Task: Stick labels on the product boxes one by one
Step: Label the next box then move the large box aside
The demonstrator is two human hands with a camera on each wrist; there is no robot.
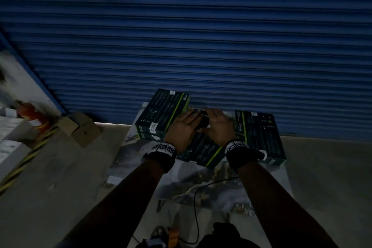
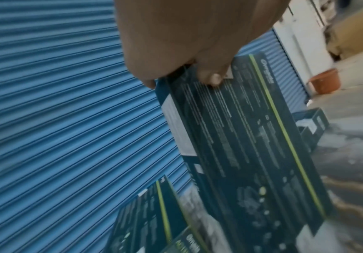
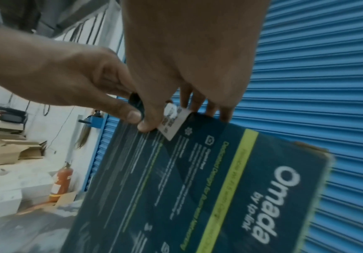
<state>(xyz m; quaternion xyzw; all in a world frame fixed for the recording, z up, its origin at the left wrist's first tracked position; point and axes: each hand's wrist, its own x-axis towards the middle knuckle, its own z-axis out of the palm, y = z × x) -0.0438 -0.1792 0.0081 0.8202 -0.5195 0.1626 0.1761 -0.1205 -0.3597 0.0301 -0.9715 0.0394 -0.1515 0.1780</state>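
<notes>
Blue corrugated shutter (image 1: pixel 201 36) fills the background, and below it a marbled sheet (image 1: pixel 201 183) lies on the concrete floor, carrying the dark product boxes.

I have both hands at the far end of the middle box (image 3: pixel 197 188) (dark teal, a lime stripe, the word "Omada" on it), which lies between a stack of boxes (image 1: pixel 161 115) on my left and another box (image 1: pixel 261 133) on my right. Both of those already show small white labels.

My right hand (image 3: pixel 187 59) pinches a small white label (image 3: pixel 174 123) with its thumb, fingers curled behind the box's far edge. The label touches the box near that edge, one end lifted, so I judge it only partly stuck. My left hand (image 3: pixel 67 77) grips the same end of the box, thumb on top and fingers curled over the edge.

To do this step well, I think I should keep the left hand steadying the box, lay the label flat and square to the edge, then rub from the stuck end outward so no crease or bubble forms. What the label's print says is too blurred to read.
</notes>
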